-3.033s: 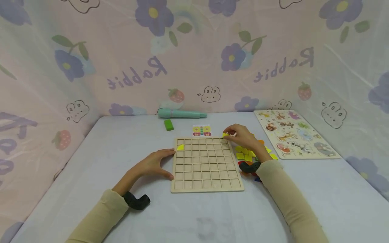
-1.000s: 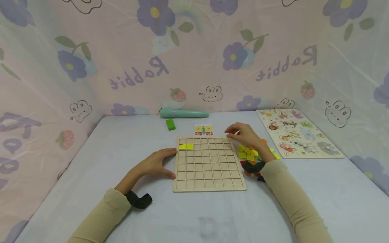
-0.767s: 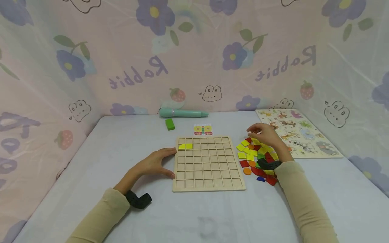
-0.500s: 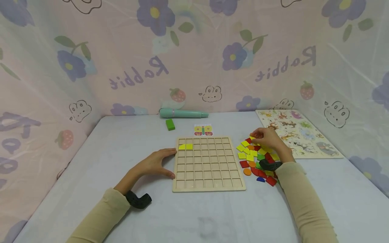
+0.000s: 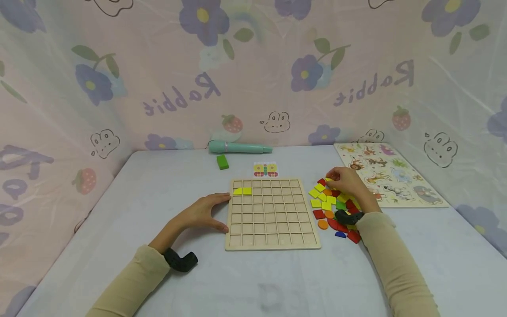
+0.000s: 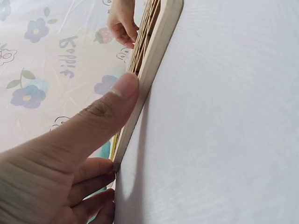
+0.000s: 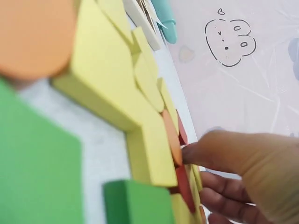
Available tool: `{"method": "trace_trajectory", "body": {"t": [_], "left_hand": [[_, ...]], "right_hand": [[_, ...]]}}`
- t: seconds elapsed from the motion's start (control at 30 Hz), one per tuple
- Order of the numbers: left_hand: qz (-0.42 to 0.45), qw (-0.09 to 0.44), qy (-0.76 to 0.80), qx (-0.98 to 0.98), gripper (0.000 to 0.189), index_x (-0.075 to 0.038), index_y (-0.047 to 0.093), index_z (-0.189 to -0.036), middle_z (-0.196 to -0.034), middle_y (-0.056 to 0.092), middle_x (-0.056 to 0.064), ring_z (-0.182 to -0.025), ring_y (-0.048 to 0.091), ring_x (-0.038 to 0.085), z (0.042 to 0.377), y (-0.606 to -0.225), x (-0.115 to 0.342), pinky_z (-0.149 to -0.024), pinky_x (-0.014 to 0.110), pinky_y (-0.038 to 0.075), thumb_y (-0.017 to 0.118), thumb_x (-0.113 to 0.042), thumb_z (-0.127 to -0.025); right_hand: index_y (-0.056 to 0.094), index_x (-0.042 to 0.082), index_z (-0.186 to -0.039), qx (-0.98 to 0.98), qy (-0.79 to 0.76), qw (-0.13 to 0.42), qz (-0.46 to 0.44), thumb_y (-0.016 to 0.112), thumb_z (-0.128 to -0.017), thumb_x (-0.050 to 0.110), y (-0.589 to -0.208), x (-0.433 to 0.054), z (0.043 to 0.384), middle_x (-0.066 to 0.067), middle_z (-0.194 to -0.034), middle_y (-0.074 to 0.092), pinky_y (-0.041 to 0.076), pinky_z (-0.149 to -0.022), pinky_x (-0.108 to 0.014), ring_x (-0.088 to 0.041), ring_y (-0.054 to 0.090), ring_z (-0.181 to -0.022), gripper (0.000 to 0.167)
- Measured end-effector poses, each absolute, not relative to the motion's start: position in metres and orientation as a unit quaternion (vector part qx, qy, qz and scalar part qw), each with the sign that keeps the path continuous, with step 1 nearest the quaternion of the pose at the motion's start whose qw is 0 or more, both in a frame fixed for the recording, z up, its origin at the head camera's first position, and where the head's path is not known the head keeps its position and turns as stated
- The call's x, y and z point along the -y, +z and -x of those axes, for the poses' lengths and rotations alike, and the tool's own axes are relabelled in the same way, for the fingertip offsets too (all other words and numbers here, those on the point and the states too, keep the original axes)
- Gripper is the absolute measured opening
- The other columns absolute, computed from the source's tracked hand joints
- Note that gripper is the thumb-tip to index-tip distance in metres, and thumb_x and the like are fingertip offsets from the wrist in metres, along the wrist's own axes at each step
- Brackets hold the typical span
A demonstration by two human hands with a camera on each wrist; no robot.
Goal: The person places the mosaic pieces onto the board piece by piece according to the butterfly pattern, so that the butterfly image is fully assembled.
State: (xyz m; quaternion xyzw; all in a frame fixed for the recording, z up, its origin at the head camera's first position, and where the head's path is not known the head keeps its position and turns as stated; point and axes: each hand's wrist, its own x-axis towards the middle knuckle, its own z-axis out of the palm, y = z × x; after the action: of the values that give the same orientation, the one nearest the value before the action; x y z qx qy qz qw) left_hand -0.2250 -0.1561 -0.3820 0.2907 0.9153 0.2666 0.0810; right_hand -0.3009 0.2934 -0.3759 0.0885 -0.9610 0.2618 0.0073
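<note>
The wooden grid board (image 5: 270,217) lies flat on the table in the head view. My left hand (image 5: 198,213) rests against its left edge, thumb and fingers spread along it; the left wrist view shows the thumb (image 6: 105,109) on the rim. In the board's second row sit a yellow piece with a cut-off corner (image 5: 237,191) and a yellow square tile (image 5: 247,190). My right hand (image 5: 346,180) is at the far end of the tile pile (image 5: 331,200), fingers bent and fingertips at a yellow tile (image 5: 328,179). I cannot tell whether they grip it.
Beyond the board lies a small butterfly pattern card (image 5: 266,169). A green block (image 5: 222,162) and a teal microphone-shaped object (image 5: 240,147) lie farther back. An animal puzzle board (image 5: 390,176) lies right of the pile. Printed fabric (image 5: 253,97) encloses the table.
The yellow square tile carried by the right hand now sits on the board beside the first piece. The right hand has moved right to the pile, and a red tile there has shifted slightly left.
</note>
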Motion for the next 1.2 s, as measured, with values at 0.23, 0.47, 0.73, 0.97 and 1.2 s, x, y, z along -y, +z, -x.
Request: {"method": "trace_trajectory", "body": {"t": [0.23,0.47,0.73,0.97,1.2], "left_hand": [[-0.291,0.08,0.263,-0.916,0.097,-0.004,0.04,-0.141,-0.146,0.038,0.012,-0.136,0.03,0.032,0.225,-0.382,0.157,-0.11,0.05,0.026,0.083,-0.045,-0.064],[-0.285,0.085,0.263,-0.918,0.097,-0.005,0.04,-0.141,-0.147,0.037,0.012,-0.136,0.029,0.032,0.224,-0.38,0.159,-0.11,0.049,0.025,0.082,-0.045,-0.064],[-0.292,0.086,0.264,-0.915,0.096,-0.004,0.04,-0.141,-0.147,0.037,0.012,-0.136,0.029,0.032,0.224,-0.379,0.156,-0.11,0.049,0.025,0.082,-0.044,-0.065],[-0.29,0.085,0.261,-0.917,0.094,-0.003,0.04,-0.14,-0.146,0.037,0.013,-0.135,0.03,0.033,0.223,-0.378,0.155,-0.11,0.05,0.025,0.082,-0.043,-0.066],[-0.29,0.084,0.259,-0.917,0.095,-0.003,0.04,-0.14,-0.146,0.038,0.013,-0.136,0.03,0.033,0.223,-0.378,0.155,-0.11,0.049,0.026,0.083,-0.042,-0.065]], "right_hand": [[0.064,-0.002,-0.109,0.948,0.281,0.082,-0.121,0.066,-0.086,0.017,-0.361,-0.265,0.296,-0.02,-0.101,0.063,0.049,-0.082,-0.047,-0.031,0.058,-0.092,0.029],[0.068,-0.001,-0.102,0.914,0.304,0.111,-0.246,0.069,-0.084,0.014,-0.354,-0.185,0.287,-0.014,-0.094,0.064,0.053,-0.072,-0.038,-0.025,0.06,-0.083,0.023],[0.068,0.002,-0.096,0.914,0.28,0.046,-0.29,0.071,-0.082,0.016,-0.361,-0.118,0.282,-0.007,-0.087,0.065,0.052,-0.073,-0.032,-0.019,0.06,-0.079,0.02],[0.069,0.003,-0.096,0.913,0.278,0.026,-0.297,0.072,-0.082,0.018,-0.374,-0.105,0.29,-0.004,-0.085,0.066,0.052,-0.071,-0.028,-0.015,0.06,-0.077,0.02],[0.069,0.003,-0.098,0.901,0.296,0.017,-0.316,0.073,-0.082,0.021,-0.381,-0.107,0.295,-0.003,-0.084,0.067,0.051,-0.069,-0.026,-0.012,0.06,-0.074,0.024]]}}
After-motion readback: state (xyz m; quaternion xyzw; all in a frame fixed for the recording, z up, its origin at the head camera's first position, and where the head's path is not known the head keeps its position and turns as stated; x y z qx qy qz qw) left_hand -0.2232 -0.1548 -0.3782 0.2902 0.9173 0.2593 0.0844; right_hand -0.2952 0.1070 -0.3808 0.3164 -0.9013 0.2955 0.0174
